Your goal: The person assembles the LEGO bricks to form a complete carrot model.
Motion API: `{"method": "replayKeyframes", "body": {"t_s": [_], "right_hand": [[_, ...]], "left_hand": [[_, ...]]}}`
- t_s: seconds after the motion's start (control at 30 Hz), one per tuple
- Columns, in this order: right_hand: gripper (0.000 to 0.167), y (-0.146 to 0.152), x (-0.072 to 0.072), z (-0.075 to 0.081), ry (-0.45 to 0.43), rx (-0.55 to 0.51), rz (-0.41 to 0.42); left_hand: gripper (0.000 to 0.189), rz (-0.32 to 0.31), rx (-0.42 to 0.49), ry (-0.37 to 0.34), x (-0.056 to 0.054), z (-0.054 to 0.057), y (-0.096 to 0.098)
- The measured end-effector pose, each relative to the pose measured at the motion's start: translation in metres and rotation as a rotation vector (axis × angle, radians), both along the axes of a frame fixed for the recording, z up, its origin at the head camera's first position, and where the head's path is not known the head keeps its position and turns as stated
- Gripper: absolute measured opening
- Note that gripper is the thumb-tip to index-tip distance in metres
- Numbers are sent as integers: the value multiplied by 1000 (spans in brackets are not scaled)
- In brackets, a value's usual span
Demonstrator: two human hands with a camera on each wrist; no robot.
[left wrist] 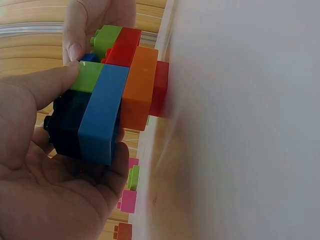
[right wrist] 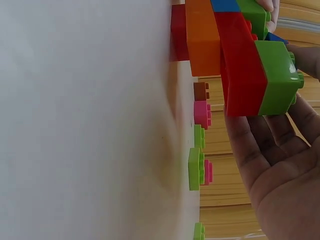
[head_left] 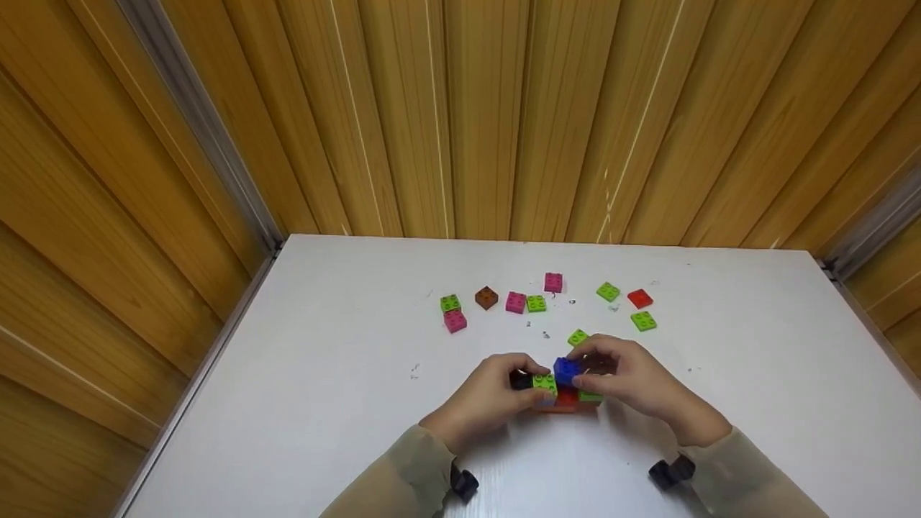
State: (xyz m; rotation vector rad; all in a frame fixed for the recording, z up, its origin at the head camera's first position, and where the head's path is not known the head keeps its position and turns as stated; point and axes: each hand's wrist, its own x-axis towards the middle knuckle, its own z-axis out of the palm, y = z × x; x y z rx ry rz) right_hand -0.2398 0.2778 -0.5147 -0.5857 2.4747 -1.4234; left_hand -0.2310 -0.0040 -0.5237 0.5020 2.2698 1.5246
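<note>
My left hand grips the left end of a built stack of toy building bricks, thumb and index finger on a light green brick. My right hand pinches a blue brick over the middle of the stack; whether it is seated is hidden. In the left wrist view a black brick and a longer blue brick form the near end, above an orange brick and a red base brick. The right wrist view shows a green brick on a long red brick.
Loose bricks lie beyond the hands on the white table: a brown one, several pink and light green ones, and a red one. One green brick lies just past my right fingers. Wood-patterned walls stand behind.
</note>
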Motion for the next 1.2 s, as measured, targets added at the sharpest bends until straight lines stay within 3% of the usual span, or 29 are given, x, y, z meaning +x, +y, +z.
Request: {"method": "replayKeyframes", "body": {"t_s": [0.43,0.73,1.0,1.2], "right_hand": [[24,-3,4,-3,55,-17,48],[25,-4,9,-7,21,3,26],[27,-5,13,-9,-29,-94,17],[29,-7,14,-11,-71,-111,11]], "left_hand": [[22,0,3,-2,-2,-2,1],[21,2,3,-10,-1,0,0],[21,7,-4,-14,-1,1,1],[20,-1,9,1,0,-1,0]]}}
